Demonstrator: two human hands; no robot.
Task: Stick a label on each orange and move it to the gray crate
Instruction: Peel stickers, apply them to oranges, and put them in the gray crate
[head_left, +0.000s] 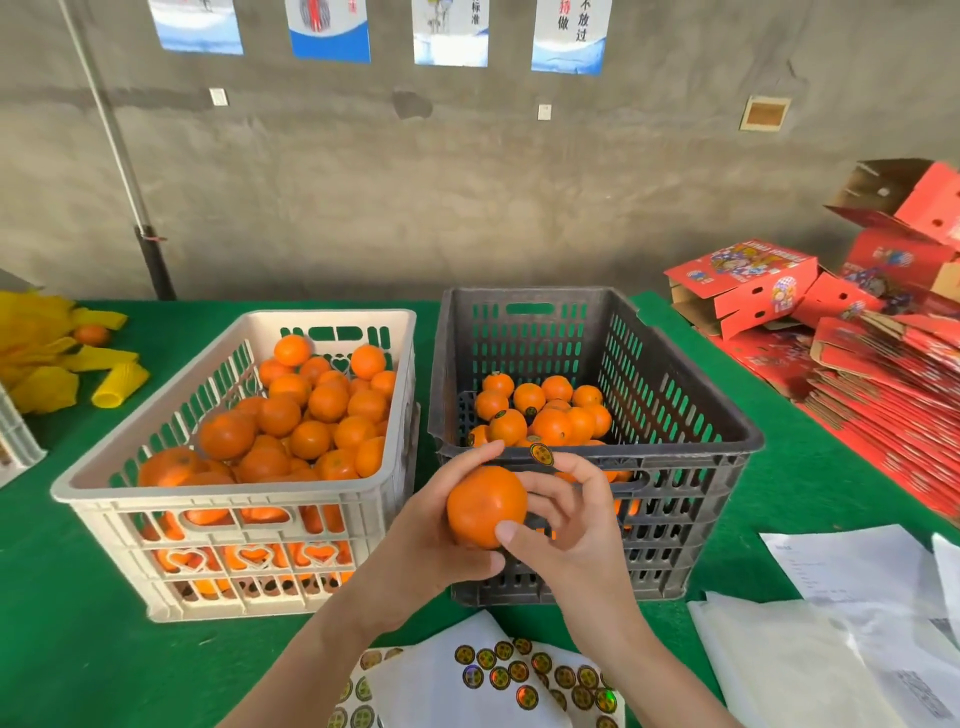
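Orange (485, 506) held mid-frame, just before the gray crate (680, 525).
The left hand (428, 535) has its grip wrapped round it; the right hand (579, 525) curls its grip against the orange's right side, a label (541, 453) stuck on its index fingertip.

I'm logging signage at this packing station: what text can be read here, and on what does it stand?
"不放过": rightmost white-and-blue wall poster.
"标准": white-and-blue wall poster left of it, top cut off.
Red cardboard cartons: upside-down print, too blurred.
Round gold-and-black sticker labels, white paper sheets: too small to read.
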